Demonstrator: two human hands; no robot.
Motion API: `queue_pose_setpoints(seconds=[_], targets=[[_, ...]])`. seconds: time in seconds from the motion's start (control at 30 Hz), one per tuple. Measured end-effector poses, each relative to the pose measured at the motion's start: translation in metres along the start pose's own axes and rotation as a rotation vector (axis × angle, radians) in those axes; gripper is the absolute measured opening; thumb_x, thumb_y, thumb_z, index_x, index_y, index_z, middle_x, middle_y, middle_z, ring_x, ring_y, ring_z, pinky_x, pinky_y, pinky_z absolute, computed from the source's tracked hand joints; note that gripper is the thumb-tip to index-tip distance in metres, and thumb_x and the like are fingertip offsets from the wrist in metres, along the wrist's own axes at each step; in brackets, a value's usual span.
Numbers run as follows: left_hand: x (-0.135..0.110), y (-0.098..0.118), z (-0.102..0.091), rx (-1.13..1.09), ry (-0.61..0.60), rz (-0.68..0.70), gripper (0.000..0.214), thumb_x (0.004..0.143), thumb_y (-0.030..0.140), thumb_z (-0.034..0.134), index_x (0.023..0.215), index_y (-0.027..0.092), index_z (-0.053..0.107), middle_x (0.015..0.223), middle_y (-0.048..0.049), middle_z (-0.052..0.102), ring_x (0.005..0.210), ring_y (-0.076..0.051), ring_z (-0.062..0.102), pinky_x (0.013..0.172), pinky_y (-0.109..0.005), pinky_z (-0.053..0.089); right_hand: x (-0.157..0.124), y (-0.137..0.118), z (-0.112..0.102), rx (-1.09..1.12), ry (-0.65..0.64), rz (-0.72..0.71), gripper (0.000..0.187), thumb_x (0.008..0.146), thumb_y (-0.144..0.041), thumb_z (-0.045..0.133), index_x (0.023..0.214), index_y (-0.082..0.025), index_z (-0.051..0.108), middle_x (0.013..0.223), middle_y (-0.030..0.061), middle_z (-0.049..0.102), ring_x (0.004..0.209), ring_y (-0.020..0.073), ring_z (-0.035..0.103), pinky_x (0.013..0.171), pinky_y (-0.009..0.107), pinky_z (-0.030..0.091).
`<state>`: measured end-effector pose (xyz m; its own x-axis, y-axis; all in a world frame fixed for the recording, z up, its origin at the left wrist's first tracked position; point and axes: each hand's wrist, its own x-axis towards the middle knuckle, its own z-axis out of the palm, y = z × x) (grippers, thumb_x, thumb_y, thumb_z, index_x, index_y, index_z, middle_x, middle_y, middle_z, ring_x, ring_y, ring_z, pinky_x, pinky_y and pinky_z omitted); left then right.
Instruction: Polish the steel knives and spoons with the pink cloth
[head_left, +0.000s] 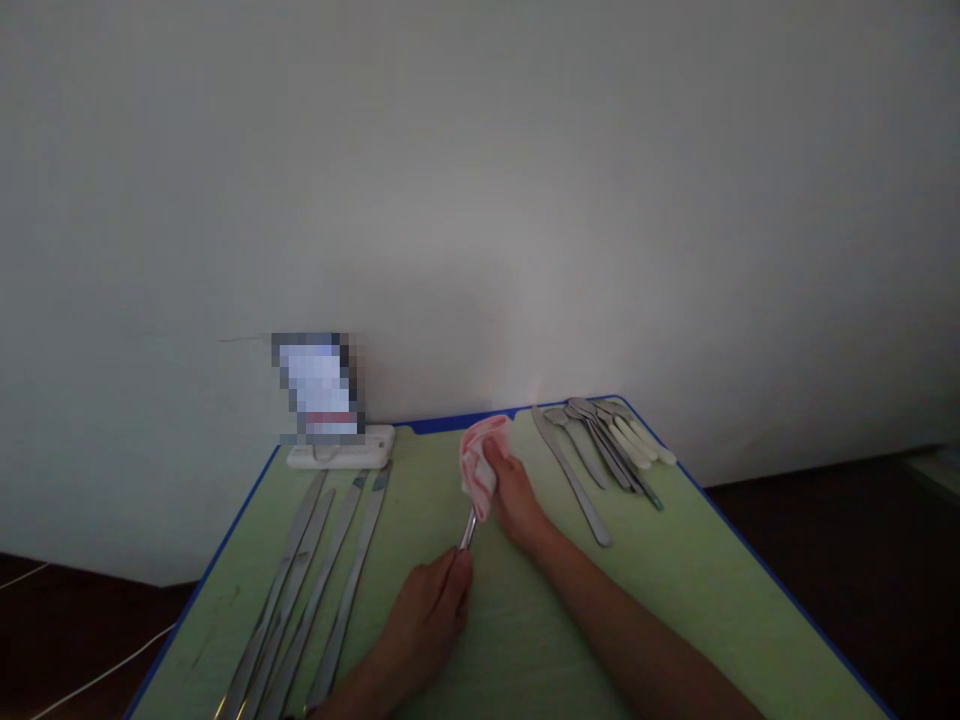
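Note:
My left hand [431, 610] is closed around the near end of a shiny metal piece of cutlery [468, 530], held above the middle of the table. Its far end is covered by a pink and white cloth [480, 465], so I cannot tell whether it is a knife, spoon or fork. My right hand [514, 490] pinches that cloth around the covered end. Just right of the right hand lies a table knife [574, 480], with a spoon [581, 450] beside it.
Several long knives [322, 590] lie side by side at the left of the green, blue-edged table [517, 650]. A pixelated phone [319, 385] leans on a white stand [341, 450] at the back left. Spoons [604, 440] and white-handled cutlery [634, 445] are bunched at the back right, before the wall.

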<state>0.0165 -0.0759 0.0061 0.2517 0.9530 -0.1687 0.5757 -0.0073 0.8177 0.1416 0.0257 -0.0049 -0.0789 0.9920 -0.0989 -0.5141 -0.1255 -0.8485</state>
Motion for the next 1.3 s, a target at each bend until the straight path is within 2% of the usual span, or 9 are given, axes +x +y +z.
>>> queue_pose_setpoints(seconds=[0.1, 0.2, 0.37, 0.47, 0.53, 0.73, 0.83, 1.1, 1.3], targets=[[-0.004, 0.004, -0.002, 0.06, -0.064, 0.027, 0.039, 0.091, 0.041, 0.023, 0.064, 0.022, 0.042, 0.057, 0.002, 0.043, 0.054, -0.015, 0.04, 0.057, -0.028, 0.03, 0.007, -0.007, -0.002, 0.266, 0.159, 0.028, 0.033, 0.066, -0.05, 0.071, 0.07, -0.019, 0.062, 0.062, -0.001, 0.063, 0.053, 0.0112, 0.052, 0.052, 0.023, 0.041], [-0.005, 0.007, -0.005, 0.009, -0.09, 0.021, 0.041, 0.092, 0.044, 0.024, 0.063, 0.021, 0.042, 0.055, 0.0029, 0.043, 0.054, -0.014, 0.042, 0.057, -0.026, 0.032, 0.008, -0.012, -0.003, 0.322, 0.152, 0.04, 0.033, 0.064, -0.051, 0.073, 0.071, -0.021, 0.062, 0.063, -0.0018, 0.063, 0.053, 0.0109, 0.053, 0.051, 0.023, 0.041], [0.0, -0.001, -0.004, -0.243, -0.04, -0.117, 0.047, 0.09, 0.056, 0.024, 0.064, 0.022, 0.042, 0.053, 0.005, 0.038, 0.049, -0.012, 0.037, 0.048, -0.023, 0.031, -0.004, -0.007, -0.003, -0.093, -0.108, 0.033, 0.044, 0.07, -0.059, 0.065, 0.062, -0.015, 0.061, 0.055, -0.0015, 0.057, 0.05, 0.0093, 0.046, 0.051, 0.023, 0.034], [0.004, -0.009, -0.001, -0.252, 0.042, -0.078, 0.047, 0.09, 0.054, 0.022, 0.064, 0.021, 0.043, 0.057, 0.0028, 0.042, 0.052, -0.013, 0.04, 0.05, -0.023, 0.034, -0.012, -0.003, -0.001, -0.359, -0.317, 0.018, 0.049, 0.073, -0.061, 0.059, 0.061, -0.013, 0.062, 0.055, -0.0013, 0.056, 0.052, 0.0091, 0.044, 0.051, 0.023, 0.03], [0.004, -0.011, 0.0, -0.192, 0.084, -0.029, 0.045, 0.09, 0.053, 0.027, 0.065, 0.021, 0.047, 0.061, 0.0003, 0.048, 0.057, -0.014, 0.043, 0.056, -0.024, 0.036, -0.013, -0.002, 0.0, -0.394, -0.342, 0.021, 0.05, 0.074, -0.062, 0.057, 0.062, -0.014, 0.062, 0.056, -0.0016, 0.055, 0.052, 0.0092, 0.044, 0.051, 0.023, 0.03], [-0.003, -0.003, 0.0, -0.048, 0.02, 0.0, 0.041, 0.09, 0.047, 0.032, 0.069, 0.02, 0.054, 0.064, -0.0019, 0.057, 0.062, -0.017, 0.049, 0.064, -0.028, 0.036, 0.003, -0.008, -0.001, 0.093, 0.06, 0.078, 0.046, 0.068, -0.065, 0.062, 0.071, -0.018, 0.061, 0.06, -0.0015, 0.059, 0.053, 0.0114, 0.049, 0.052, 0.023, 0.037], [-0.005, 0.001, 0.0, -0.079, -0.022, -0.016, 0.043, 0.09, 0.049, 0.032, 0.065, 0.02, 0.051, 0.061, -0.0002, 0.054, 0.059, -0.016, 0.047, 0.059, -0.027, 0.035, 0.009, -0.01, -0.003, 0.198, 0.083, 0.116, 0.045, 0.071, -0.064, 0.059, 0.079, -0.02, 0.06, 0.061, -0.002, 0.059, 0.051, 0.0116, 0.049, 0.051, 0.023, 0.039], [0.002, -0.003, -0.001, -0.398, 0.054, -0.14, 0.051, 0.084, 0.066, 0.031, 0.064, 0.021, 0.044, 0.042, 0.0088, 0.032, 0.039, -0.011, 0.032, 0.045, -0.023, 0.031, -0.011, -0.005, 0.0, -0.525, -0.358, 0.018, 0.057, 0.072, -0.07, 0.052, 0.061, -0.013, 0.057, 0.055, -0.0011, 0.052, 0.052, 0.0091, 0.041, 0.049, 0.022, 0.03], [0.001, -0.001, 0.0, -0.265, 0.045, -0.076, 0.047, 0.087, 0.061, 0.03, 0.066, 0.021, 0.043, 0.054, 0.0051, 0.04, 0.049, -0.012, 0.037, 0.048, -0.024, 0.028, -0.011, -0.006, 0.001, -0.446, -0.273, 0.006, 0.057, 0.073, -0.07, 0.051, 0.056, -0.015, 0.056, 0.051, -0.0022, 0.05, 0.049, 0.0086, 0.039, 0.048, 0.022, 0.028]])
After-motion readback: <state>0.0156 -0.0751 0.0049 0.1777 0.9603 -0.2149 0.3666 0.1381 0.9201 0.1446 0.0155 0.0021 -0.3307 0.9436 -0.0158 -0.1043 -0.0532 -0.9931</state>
